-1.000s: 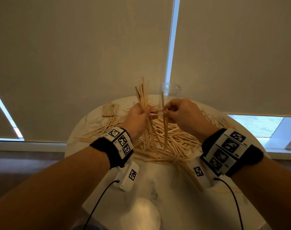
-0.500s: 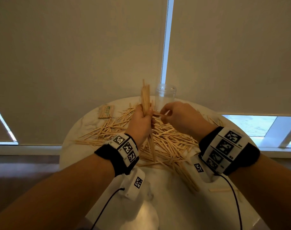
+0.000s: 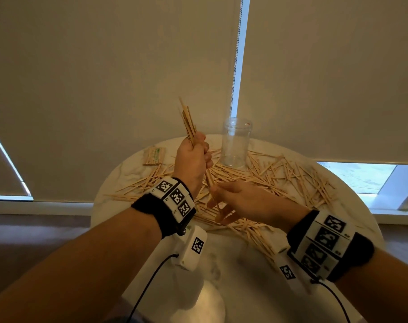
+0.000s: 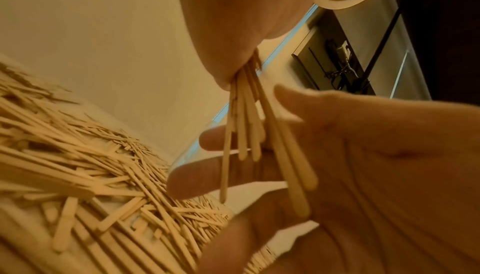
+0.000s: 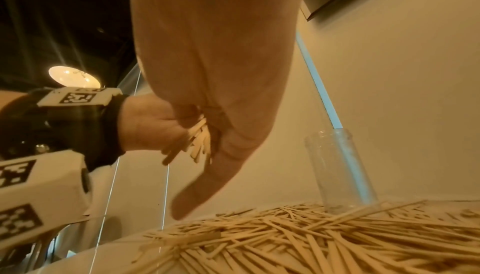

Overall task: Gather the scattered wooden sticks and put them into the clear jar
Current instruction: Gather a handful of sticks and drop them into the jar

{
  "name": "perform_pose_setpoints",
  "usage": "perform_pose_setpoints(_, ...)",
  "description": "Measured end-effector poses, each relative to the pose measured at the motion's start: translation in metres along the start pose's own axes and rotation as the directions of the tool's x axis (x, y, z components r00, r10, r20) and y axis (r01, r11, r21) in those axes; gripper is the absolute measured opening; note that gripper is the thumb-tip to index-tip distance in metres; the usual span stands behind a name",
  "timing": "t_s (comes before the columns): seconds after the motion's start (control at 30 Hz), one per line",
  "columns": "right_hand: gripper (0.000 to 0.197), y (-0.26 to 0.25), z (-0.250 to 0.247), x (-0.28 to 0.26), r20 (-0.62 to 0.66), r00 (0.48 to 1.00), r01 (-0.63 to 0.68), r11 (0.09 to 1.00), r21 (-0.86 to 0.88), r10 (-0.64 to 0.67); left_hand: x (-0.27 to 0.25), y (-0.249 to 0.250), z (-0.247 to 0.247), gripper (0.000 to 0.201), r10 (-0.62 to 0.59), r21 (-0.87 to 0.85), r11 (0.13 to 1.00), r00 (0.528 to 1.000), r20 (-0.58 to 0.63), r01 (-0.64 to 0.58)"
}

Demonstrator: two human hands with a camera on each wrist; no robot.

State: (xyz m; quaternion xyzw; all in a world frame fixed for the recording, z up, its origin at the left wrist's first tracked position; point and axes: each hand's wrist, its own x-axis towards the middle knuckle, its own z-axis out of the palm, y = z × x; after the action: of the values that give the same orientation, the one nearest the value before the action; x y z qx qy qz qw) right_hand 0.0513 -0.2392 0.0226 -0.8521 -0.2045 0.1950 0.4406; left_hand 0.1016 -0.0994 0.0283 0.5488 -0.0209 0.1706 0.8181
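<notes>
A: While the left hand (image 3: 193, 159) gripped a bundle of sticks (image 3: 187, 121) upright in the head view, what was the risk?

B: Ends were uneven, so I'd judge a few could slip out of the fist or catch on the rim of the clear jar (image 3: 236, 143) on the way in. The jar stood empty at the back of the bench (image 3: 249, 271), just right of that fist, loose sticks (image 3: 291, 176) scattered all round its base. A small packet (image 3: 154, 156) lay far left.

A: Right hand?

B: Right hand (image 3: 242, 201) sat below the bundle's lower ends, fingers (image 3: 224, 216) loosely spread, palm turned toward the ends. Holding nothing I could see.

A: Left wrist view?

B: Bundle (image 4: 249, 126) hung out of the closed left fist (image 4: 233, 27), tips staggered, two longer ones reaching lower. The right hand's (image 4: 363, 165) fingers (image 4: 197, 179) were apart behind the tips, near or just touching; couldn't tell which. Blurry. The pile (image 4: 91, 175) lay below on the bench.

A: Right wrist view?

B: Open right hand (image 5: 221, 72), fingers straight and together, beside the stick ends (image 5: 194, 144) poking out of the left hand (image 5: 148, 124). The jar (image 5: 340, 171) was upright, well apart to the right, sticks leaning against its base, so a careless reach might tip it.
</notes>
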Motion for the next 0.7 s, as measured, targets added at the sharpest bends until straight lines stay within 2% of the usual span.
perform_pose_setpoints(0.07, 0.043, 0.004, -0.001, -0.003, 0.014, 0.998, 0.059, 0.996, -0.07, -0.058, -0.003, 0.0, 0.002, 0.019, -0.001, 0.003, 1.0, 1.0, 0.026, 0.0)
perform_pose_setpoints(0.13, 0.033, 0.006, -0.004, -0.003, -0.035, 0.994, 0.1, 0.989, -0.107, -0.104, -0.007, 0.0, 0.004, 0.016, -0.027, -0.034, 0.999, 0.998, 0.053, 0.029)
perform_pose_setpoints(0.23, 0.026, 0.007, -0.004, -0.004, -0.145, 0.982, 0.1, 0.985, -0.138, -0.12, -0.013, 0.002, 0.005, 0.013, -0.069, -0.065, 0.995, 0.99, 0.119, 0.077)
perform_pose_setpoints(0.33, 0.029, 0.01, 0.0, -0.004, -0.174, 0.979, 0.085, 0.986, -0.144, -0.11, -0.015, 0.005, 0.004, 0.017, -0.125, -0.053, 0.989, 0.977, 0.173, 0.136)
perform_pose_setpoints(0.43, 0.04, 0.009, -0.007, -0.003, -0.156, 0.981, 0.071, 0.966, -0.25, -0.113, -0.014, 0.007, 0.0, 0.02, -0.165, 0.007, 0.986, 0.966, 0.201, 0.167)
perform_pose_setpoints(0.5, 0.059, 0.006, -0.018, -0.004, -0.186, 0.976, 0.046, 0.946, -0.321, -0.111, -0.014, 0.008, -0.004, 0.023, -0.165, 0.098, 0.984, 0.965, 0.206, 0.147)
perform_pose_setpoints(0.57, 0.066, -0.004, -0.031, -0.006, -0.322, 0.935, 0.058, 0.96, -0.274, -0.148, -0.018, 0.009, -0.01, 0.029, -0.146, 0.274, 0.958, 0.961, 0.237, 0.079)
perform_pose_setpoints(0.6, 0.064, -0.011, -0.039, -0.007, -0.412, 0.896, 0.087, 0.975, -0.206, -0.167, -0.022, 0.009, -0.013, 0.034, -0.155, 0.362, 0.931, 0.948, 0.28, 0.045)
perform_pose_setpoints(0.63, 0.06, -0.019, -0.047, -0.008, -0.501, 0.844, 0.131, 0.979, -0.153, -0.191, -0.027, 0.009, -0.014, 0.039, -0.182, 0.427, 0.904, 0.923, 0.338, 0.022)
perform_pose_setpoints(0.7, 0.054, -0.036, -0.066, -0.007, -0.649, 0.712, 0.211, 0.964, -0.163, -0.266, -0.039, 0.008, -0.011, 0.039, -0.26, 0.512, 0.859, 0.853, 0.453, -0.011)
